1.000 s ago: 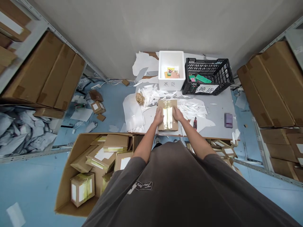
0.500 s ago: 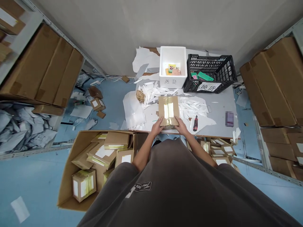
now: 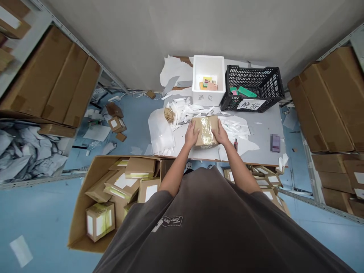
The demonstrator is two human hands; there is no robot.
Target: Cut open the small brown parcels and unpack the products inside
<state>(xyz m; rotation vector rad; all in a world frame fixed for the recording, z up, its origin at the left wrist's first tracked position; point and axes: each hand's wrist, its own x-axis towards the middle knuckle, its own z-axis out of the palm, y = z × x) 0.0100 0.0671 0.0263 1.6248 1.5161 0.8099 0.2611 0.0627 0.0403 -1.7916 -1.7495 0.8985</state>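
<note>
Between my two hands is a brown cardboard box (image 3: pixel 205 132) with shiny clear tape down its middle, at the front of the grey table (image 3: pixel 263 142). My left hand (image 3: pixel 192 134) is pressed to the box's left side, thumb over the top. On the opposite side my right hand (image 3: pixel 220 133) grips it the same way. Whether the box rests on the table or is slightly lifted, I cannot tell. A red and black utility knife (image 3: pixel 236 144) lies right of my right hand, partly covered by my forearm. White paper strips (image 3: pixel 182 112) lie behind and around the box.
A white foam bin (image 3: pixel 208 96) and a black plastic crate (image 3: pixel 253 85), both holding small items, stand at the table's back. On my left a big open carton (image 3: pixel 78 227) holds several taped boxes. More boxes lie beneath the table at right. Shelves with large cartons (image 3: pixel 327 102) flank both sides.
The box has been turned over or around: white labels faced up before, now plain taped cardboard does. My hands have moved from its near corners up along its sides.
</note>
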